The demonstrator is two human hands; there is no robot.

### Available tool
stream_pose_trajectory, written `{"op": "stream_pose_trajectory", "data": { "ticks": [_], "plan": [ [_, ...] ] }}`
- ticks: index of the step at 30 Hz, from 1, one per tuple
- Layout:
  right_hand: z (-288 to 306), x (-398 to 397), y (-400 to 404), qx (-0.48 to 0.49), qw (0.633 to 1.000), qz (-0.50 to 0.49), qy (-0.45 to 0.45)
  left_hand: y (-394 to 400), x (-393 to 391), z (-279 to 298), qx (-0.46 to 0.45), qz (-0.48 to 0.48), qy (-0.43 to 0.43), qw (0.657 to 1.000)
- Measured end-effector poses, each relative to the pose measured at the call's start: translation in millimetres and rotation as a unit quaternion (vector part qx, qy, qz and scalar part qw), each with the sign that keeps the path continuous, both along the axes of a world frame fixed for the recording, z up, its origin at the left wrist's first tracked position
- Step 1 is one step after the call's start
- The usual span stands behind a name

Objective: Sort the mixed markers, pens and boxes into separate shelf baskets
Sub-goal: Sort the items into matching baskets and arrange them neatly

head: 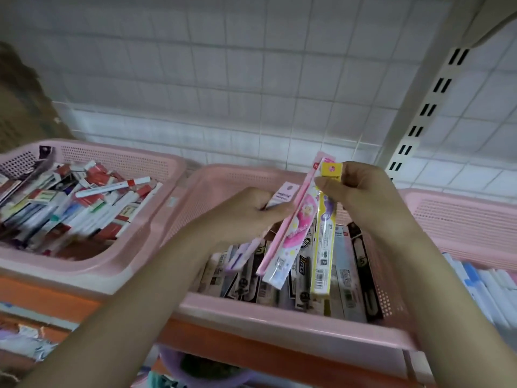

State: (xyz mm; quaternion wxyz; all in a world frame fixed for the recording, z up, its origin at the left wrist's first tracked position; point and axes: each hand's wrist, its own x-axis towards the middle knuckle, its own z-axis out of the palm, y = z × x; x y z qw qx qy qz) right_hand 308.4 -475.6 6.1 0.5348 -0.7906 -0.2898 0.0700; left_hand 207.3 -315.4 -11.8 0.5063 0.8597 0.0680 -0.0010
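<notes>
The pink pack point(291, 222) and yellow pack point(324, 242) are standing tilted above the middle basket point(279, 317), over its rows of boxed pens point(347, 275). The left hand point(246, 217), forearm reaching up from lower left, is curling its grip around the pink pack and a smaller pale pack point(282, 196). The right hand point(361, 191), forearm rising from lower right, is pinching the yellow pack's top between thumb and fingers. The left basket point(92, 264) is holding mixed markers point(112, 187) and boxes. A third basket point(461, 217) is sitting at right.
</notes>
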Motion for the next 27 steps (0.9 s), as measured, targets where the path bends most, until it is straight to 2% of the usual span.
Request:
{"op": "stream_pose_trajectory", "data": {
  "ticks": [4, 6, 9, 13, 15, 17, 19, 24, 27],
  "plan": [
    [-0.3, 4.9, -0.4, -0.02, 1.0, -0.021, 0.003, 6.5, 8.2, -2.1, -0.058, 0.029, 0.039, 0.997],
    [-2.5, 5.0, -0.2, -0.045, 0.998, -0.031, -0.011, 10.9, 11.3, -3.5, -0.043, 0.048, 0.06, 0.996],
    [-2.2, 5.0, 1.1, -0.102, 0.993, -0.044, -0.046, 25.2, 18.4, -7.5, 0.043, 0.065, 0.057, 0.995],
    [-9.9, 1.3, 11.5, -0.187, 0.979, -0.044, -0.064, 35.8, 22.5, -11.7, 0.134, 0.069, 0.101, 0.983],
    [-15.7, -1.7, 18.1, -0.224, 0.971, -0.041, -0.068, 39.7, 22.2, -15.7, 0.243, 0.033, 0.129, 0.961],
    [-20.4, -2.0, 22.9, -0.247, 0.967, -0.038, -0.05, 40.3, 19.4, -18.1, 0.354, -0.003, 0.167, 0.92],
    [-23.9, -0.6, 26.7, -0.256, 0.966, -0.036, -0.026, 39.1, 17.3, -22.0, 0.417, -0.019, 0.164, 0.894],
    [-31.3, -0.3, 35.1, -0.263, 0.964, -0.031, 0.014, 40.4, 22.2, -27.6, 0.351, 0.015, 0.084, 0.932],
    [-36.9, -0.6, 32.1, -0.319, 0.947, -0.039, 0.003, 40.8, 21.5, -26.9, 0.356, -0.016, 0.092, 0.93]
  ]
}}
